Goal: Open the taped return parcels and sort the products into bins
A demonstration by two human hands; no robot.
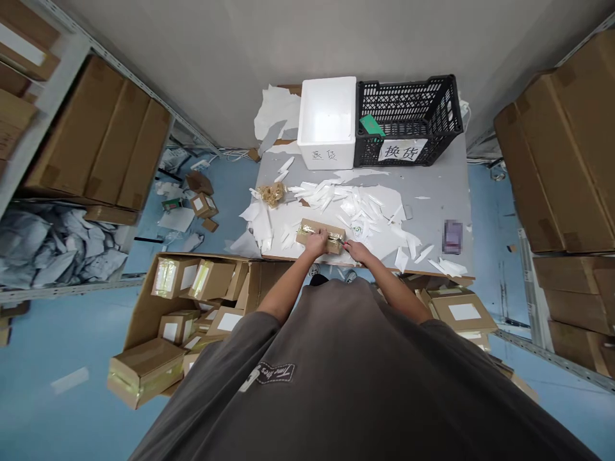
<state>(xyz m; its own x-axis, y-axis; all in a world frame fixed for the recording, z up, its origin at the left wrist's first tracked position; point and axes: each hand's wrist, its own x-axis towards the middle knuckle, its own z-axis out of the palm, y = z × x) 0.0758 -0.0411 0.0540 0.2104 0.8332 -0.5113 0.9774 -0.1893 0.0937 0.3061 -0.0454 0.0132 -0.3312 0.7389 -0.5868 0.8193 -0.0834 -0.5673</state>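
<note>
A small cardboard box (pixel 307 228) with shiny clear tape lies at the table's near edge. My left hand (pixel 316 242) is closed on its near side, fingers over the top. In the fist of my right hand (pixel 356 251) is a red-handled knife (pixel 344 244), its tip against the right end of the box along the taped top. The blade is too small to make out clearly. Torn white paper strips (pixel 365 203) lie just beyond the box. A crumpled wad of brown tape (pixel 271 194) sits beyond it to the left.
At the back stand a white foam bin (pixel 327 157) and a black plastic crate (pixel 408 131) with a green item (pixel 372 125) inside. A large carton (pixel 144 307) of taped parcels is at my left. More parcels (pixel 461 310) lie at my right. Shelves with cartons (pixel 557 160) flank both sides.
</note>
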